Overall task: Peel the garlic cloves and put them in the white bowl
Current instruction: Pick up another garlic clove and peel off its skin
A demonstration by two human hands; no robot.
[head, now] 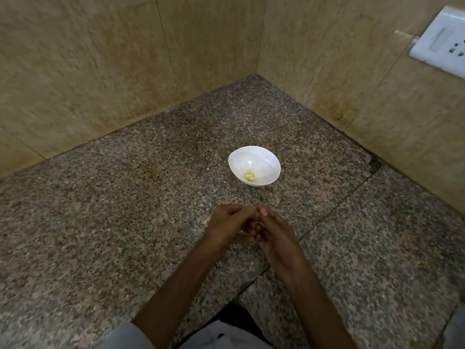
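A white bowl (254, 165) stands on the speckled granite counter (125, 210), with a few pale peeled garlic cloves (249, 176) lying at its bottom. My left hand (227, 226) and my right hand (275, 238) meet just in front of the bowl, fingertips pressed together. A small whitish garlic clove (257, 214) shows between the thumbs and fingers of both hands, mostly hidden by them. The hands hover a little above the counter, about a hand's length nearer to me than the bowl.
Beige tiled walls (100, 71) close the counter's corner behind the bowl. A white socket and switch plate (440, 44) sits on the right wall. A seam (327, 217) runs diagonally across the counter on the right. My light clothing shows at the bottom edge.
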